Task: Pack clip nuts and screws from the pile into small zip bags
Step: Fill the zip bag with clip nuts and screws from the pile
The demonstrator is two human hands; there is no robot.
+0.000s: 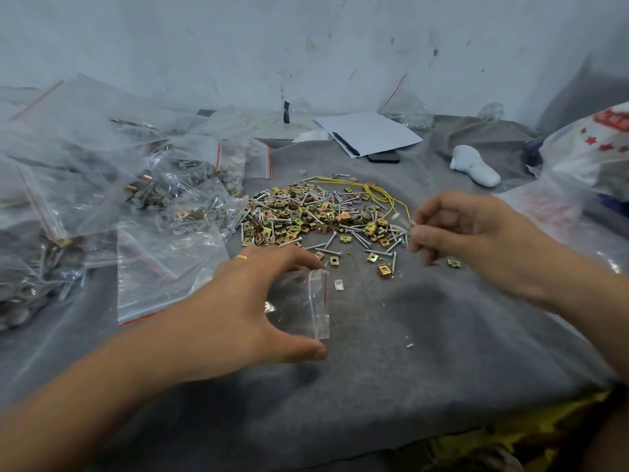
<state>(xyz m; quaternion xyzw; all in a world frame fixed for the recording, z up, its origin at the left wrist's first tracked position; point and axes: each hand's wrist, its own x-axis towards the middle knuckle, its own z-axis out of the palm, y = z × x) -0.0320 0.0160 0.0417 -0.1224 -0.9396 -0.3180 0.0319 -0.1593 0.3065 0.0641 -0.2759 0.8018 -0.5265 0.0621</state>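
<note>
A pile of gold clip nuts and silver screws (316, 216) lies on the grey cloth (408, 369) in the middle. My left hand (252, 308) holds a small clear zip bag (306, 303) between thumb and fingers, just in front of the pile, its mouth facing right. My right hand (476, 233) hovers at the pile's right edge, fingertips pinched around a few small pale pieces that are too blurred to name. Loose clip nuts (383, 269) lie between my hands.
Filled zip bags (153, 192) are heaped on the left, with empty bags (160, 267) beside them. A yellow rubber band (374, 192) lies on the pile. Paper with a pen (367, 134), a white object (474, 165) and a printed plastic bag (585, 158) sit behind and right.
</note>
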